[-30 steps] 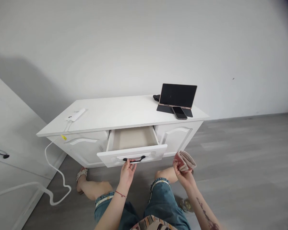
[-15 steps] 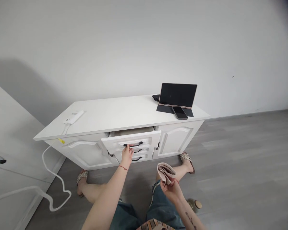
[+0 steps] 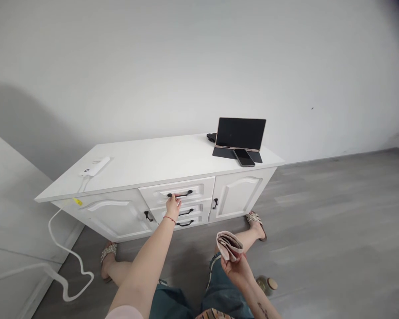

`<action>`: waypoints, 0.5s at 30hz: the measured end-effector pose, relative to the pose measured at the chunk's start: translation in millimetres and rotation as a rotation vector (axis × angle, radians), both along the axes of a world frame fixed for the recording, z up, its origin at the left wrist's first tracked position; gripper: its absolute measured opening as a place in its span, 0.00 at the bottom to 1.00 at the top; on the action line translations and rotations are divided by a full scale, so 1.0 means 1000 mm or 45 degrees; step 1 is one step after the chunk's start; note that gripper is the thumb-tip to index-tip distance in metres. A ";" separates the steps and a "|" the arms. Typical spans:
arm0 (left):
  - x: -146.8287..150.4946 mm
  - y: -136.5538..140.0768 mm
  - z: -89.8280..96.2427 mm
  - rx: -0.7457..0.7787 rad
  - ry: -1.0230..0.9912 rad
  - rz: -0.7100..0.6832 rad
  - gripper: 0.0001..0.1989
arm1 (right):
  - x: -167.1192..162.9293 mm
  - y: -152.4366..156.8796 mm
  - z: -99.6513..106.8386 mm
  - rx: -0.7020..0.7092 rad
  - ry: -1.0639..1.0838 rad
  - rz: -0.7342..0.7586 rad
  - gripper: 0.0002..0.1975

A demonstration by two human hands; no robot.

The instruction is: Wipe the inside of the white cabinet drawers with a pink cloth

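My left hand (image 3: 173,206) is at the left end of the black handle (image 3: 182,195) on the top drawer (image 3: 202,188), its fingers closed on it. That drawer sits flush in the white cabinet (image 3: 129,166). Low over my right knee, my right hand (image 3: 234,267) grips a folded pinkish-beige cloth (image 3: 228,246), whose rolled layers face up. The fingers beneath the cloth are partly hidden.
On the cabinet top stand a tablet (image 3: 241,133) on a dark stand, a phone (image 3: 244,157) and a white power strip (image 3: 95,166). Its white cable (image 3: 76,257) loops to the floor at left. A cork-topped glass jar (image 3: 267,285) is on the floor, right of my leg.
The top drawer, partly pulled out before, is now closed, with my left hand still at its handle. The folded cloth stays in my right hand. The view has shifted slightly.
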State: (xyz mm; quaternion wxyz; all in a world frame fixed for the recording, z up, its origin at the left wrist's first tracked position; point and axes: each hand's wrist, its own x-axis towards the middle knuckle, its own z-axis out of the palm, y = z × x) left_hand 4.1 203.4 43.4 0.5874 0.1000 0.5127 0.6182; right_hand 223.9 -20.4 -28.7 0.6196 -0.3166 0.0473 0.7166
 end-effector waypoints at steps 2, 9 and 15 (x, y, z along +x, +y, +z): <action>0.000 0.002 0.000 -0.011 0.001 -0.002 0.12 | -0.001 -0.002 0.011 -0.082 0.093 -0.016 0.09; -0.001 0.004 0.001 -0.036 -0.054 -0.029 0.13 | -0.005 -0.014 0.040 -0.043 0.164 0.078 0.07; -0.008 -0.007 -0.002 -0.045 -0.148 -0.104 0.06 | -0.002 -0.029 0.040 0.030 0.144 0.124 0.08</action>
